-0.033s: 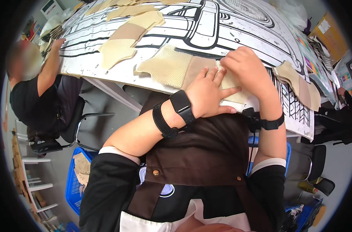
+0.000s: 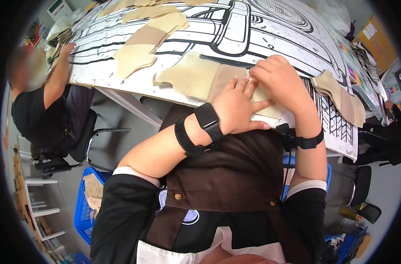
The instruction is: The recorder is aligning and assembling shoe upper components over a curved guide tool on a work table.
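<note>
A beige mesh fabric piece (image 2: 189,77) with a smooth tan band (image 2: 223,80) across it lies at the near edge of the table. My left hand (image 2: 238,108) rests flat on its right part, fingers spread, thumb toward the table edge. Just beyond those fingertips, my right hand (image 2: 280,81) is closed in a pinch at the seam between the tan band and the right mesh part. Its curled fingers hide what they hold. Black straps circle both wrists, and the left one carries a dark square device (image 2: 207,115).
Similar layered beige pieces (image 2: 136,55) lie farther left, and others (image 2: 339,94) to the right, on the white table (image 2: 196,35) printed with black line drawings. Below are blue baskets (image 2: 80,211). A seated person (image 2: 44,105) is at the left, near a chair (image 2: 88,136).
My right hand has shifted very slightly to the left, its fingers still pinched at the seam. My left hand stays on the fabric.
</note>
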